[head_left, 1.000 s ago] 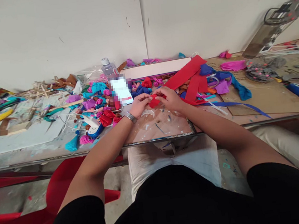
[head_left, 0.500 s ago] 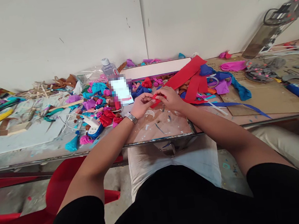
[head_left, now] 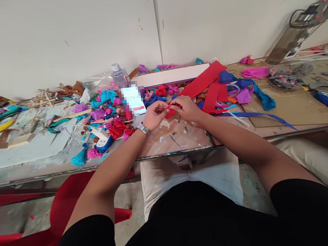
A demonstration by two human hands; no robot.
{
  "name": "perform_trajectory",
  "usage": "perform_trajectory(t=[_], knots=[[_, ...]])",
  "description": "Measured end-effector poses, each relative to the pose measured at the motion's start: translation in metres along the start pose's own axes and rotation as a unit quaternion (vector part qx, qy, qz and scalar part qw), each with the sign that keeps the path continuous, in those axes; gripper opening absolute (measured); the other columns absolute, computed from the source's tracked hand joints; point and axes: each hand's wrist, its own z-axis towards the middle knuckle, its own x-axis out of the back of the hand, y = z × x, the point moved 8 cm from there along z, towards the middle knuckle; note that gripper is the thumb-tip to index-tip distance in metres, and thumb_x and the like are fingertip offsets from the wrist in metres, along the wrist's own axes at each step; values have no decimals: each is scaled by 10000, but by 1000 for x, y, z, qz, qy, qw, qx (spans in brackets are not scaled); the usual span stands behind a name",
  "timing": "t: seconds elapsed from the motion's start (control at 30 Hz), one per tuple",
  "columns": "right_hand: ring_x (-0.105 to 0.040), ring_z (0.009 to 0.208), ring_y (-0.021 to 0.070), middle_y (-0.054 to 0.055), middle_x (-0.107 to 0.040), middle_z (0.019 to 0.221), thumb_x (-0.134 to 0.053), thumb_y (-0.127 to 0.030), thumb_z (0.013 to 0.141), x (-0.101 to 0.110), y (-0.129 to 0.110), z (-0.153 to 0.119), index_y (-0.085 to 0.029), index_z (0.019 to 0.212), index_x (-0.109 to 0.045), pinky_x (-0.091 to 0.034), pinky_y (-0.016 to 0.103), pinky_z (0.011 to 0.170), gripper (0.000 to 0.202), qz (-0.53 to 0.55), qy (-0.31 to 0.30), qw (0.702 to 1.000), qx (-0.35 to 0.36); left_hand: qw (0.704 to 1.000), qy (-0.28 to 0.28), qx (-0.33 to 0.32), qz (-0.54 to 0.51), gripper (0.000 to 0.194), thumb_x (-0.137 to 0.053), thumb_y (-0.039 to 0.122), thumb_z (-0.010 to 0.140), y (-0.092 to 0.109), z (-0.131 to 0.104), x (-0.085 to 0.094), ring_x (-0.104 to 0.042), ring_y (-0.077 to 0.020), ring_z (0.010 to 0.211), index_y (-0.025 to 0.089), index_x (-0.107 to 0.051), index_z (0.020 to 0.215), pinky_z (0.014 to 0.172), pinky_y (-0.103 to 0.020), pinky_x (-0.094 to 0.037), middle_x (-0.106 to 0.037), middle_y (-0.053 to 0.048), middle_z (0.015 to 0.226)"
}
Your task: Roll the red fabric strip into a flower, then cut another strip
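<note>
Left hand (head_left: pixel 155 116) + right hand (head_left: pixel 189 108) meet fingertip to fingertip above bare patch of paint-flecked brownish tabletop (head_left: pixel 180 139). Small thin red crepe-like pc (head_left: pixel 170 114) is btwn them, mostly covered by fingers. Left: fingers curled, thumb + forefinger nearly closed on it. Right: same, pinched on its other side. Exact fold n/a, too small to tell. Silver metal-band watch (head_left: pixel 144 129) on left wrist. Wide flat red strips (head_left: pixel 205 82) just beyond right hand, long narrow blue strip (head_left: pixel 266 115) off to its right. Lit phone (head_left: pixel 133 99), blurred, near left hand; clear plastic bottle w/ white cap (head_left: pixel 120 76) behind it.
</note>
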Motion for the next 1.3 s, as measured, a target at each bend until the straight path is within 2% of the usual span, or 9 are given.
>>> perform_trajectory(t=[0.3,0.43,0.57,0.7,0.87,0.97,1.1,1.3], knots=[[-651,940,275,115,-784,1003,-382,-822,1020,1,0,-1,-190,992,-762,-395,409,880,737,1,5,1000,-8,1000,-6,0,18,251,-816,393,851,-4,1,2,-663,-156,789,187,-692,921,745,-309,-545,-715,-31,891],[-645,953,277,113,-781,1003,-407,-802,1025,-2,0,-1,-197,1000,-758,-398,411,894,699,-7,-8,1000,1,997,-41,49,-47,380,-794,516,885,-9,0,-6,-684,-158,792,195,-676,1052,747,-315,-569,-721,-31,933],[-651,955,273,102,-781,977,-443,-812,1008,-3,-2,-1,-207,989,-745,-402,407,904,676,-11,-13,1000,17,987,-74,108,-95,558,-818,651,839,-15,-3,-14,-692,-153,760,196,-648,1113,723,-305,-575,-734,-32,909],[-657,925,266,95,-790,948,-439,-846,985,-2,-4,0,-210,973,-753,-405,403,888,709,-5,-20,1000,23,983,-66,130,-116,571,-867,647,788,-18,-4,-12,-691,-142,755,194,-642,1053,713,-287,-572,-740,-30,904],[-662,868,251,84,-789,900,-463,-863,967,-1,-7,1,-206,956,-761,-403,393,875,721,8,-27,1000,13,981,-67,126,-134,488,-877,574,798,-19,-4,-13,-682,-137,768,200,-646,1011,726,-286,-579,-724,-21,914],[-650,842,237,74,-778,873,-424,-805,1022,0,-8,0,-203,941,-757,-391,380,862,693,4,-29,1000,10,981,-65,121,-139,425,-861,526,822,-20,-3,-12,-657,-128,736,209,-632,989,715,-283,-567,-697,-7,888],[-628,819,230,81,-760,873,-324,-680,1104,2,-8,0,-188,966,-750,-376,370,817,665,-10,-12,1000,10,983,-27,116,-138,413,-855,492,826,-23,0,-4,-636,-128,723,224,-683,1089,716,-284,-551,-707,-3,895],[-658,875,244,79,-789,927,-493,-641,1066,2,-10,-2,-198,997,-764,-393,381,865,524,4,-21,1000,12,989,-11,107,-98,394,-848,528,817,-18,2,0,-635,-140,786,202,-764,1022,749,-284,-530,-743,-24,922]])
